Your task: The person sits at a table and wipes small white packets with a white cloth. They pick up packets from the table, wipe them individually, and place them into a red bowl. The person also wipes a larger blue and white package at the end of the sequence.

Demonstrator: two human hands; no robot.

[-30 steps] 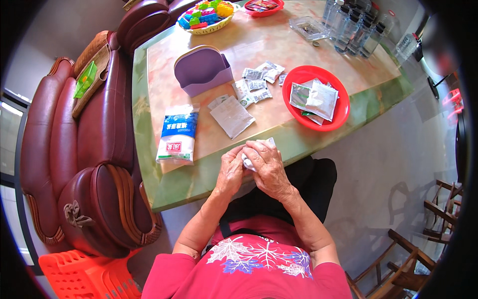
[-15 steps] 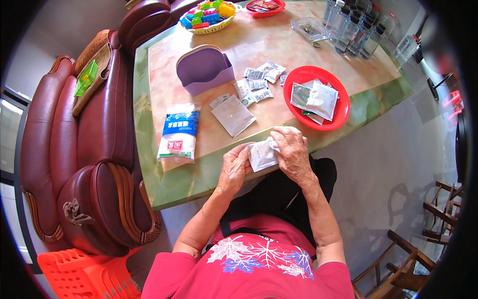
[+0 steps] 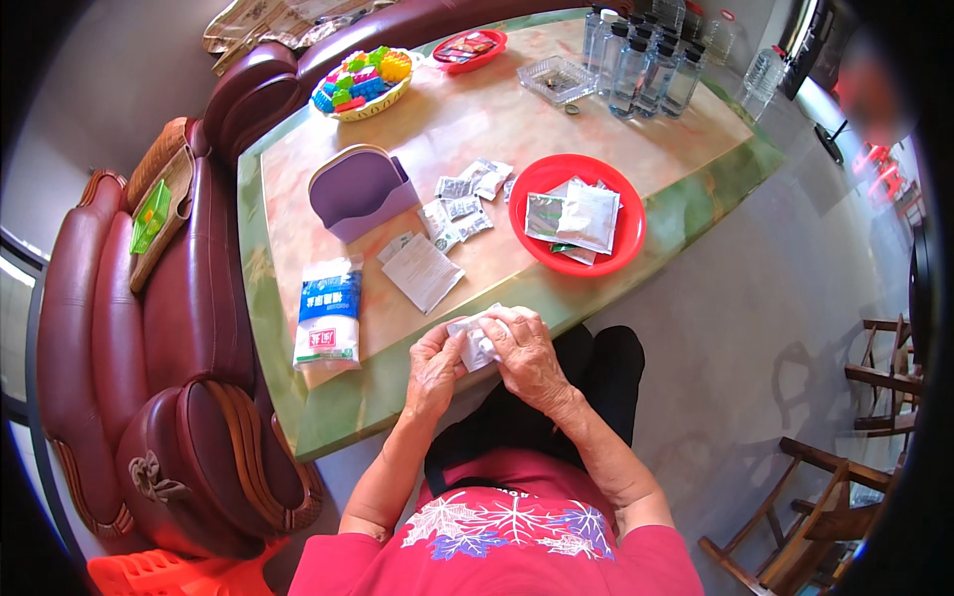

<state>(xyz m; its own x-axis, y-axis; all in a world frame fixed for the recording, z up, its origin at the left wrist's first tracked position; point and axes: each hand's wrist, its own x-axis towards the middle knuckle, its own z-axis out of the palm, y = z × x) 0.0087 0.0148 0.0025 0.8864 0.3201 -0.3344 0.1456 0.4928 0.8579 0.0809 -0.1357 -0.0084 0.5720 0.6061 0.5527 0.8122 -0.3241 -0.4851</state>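
Between both hands, just over the table's near edge, is a small white packet (image 3: 479, 348), crumpled and partly covered by fingers. My left hand (image 3: 434, 370) pinches its left side. My right hand (image 3: 525, 363) is closed over its right and upper part. Beyond them a flat white packet (image 3: 423, 272) lies on the table, with several small printed sachets (image 3: 461, 207) behind it. A red plate (image 3: 632, 238) to the right holds several white and green packets (image 3: 588, 217). At the left lies a blue and white bag (image 3: 329, 310), and a purple bin (image 3: 362, 189) stands beyond it.
On the far part of the stone-topped table (image 3: 298, 417) are a basket of toy blocks (image 3: 363, 84), a small red dish (image 3: 469, 50), a glass ashtray (image 3: 556, 79) and several clear bottles (image 3: 656, 79). A maroon sofa (image 3: 189, 298) runs along the left; wooden chairs (image 3: 815, 517) stand right.
My hands have come closer together, and the packet between them is more folded and covered. The view has shifted, so the table's things appear farther left and lower.
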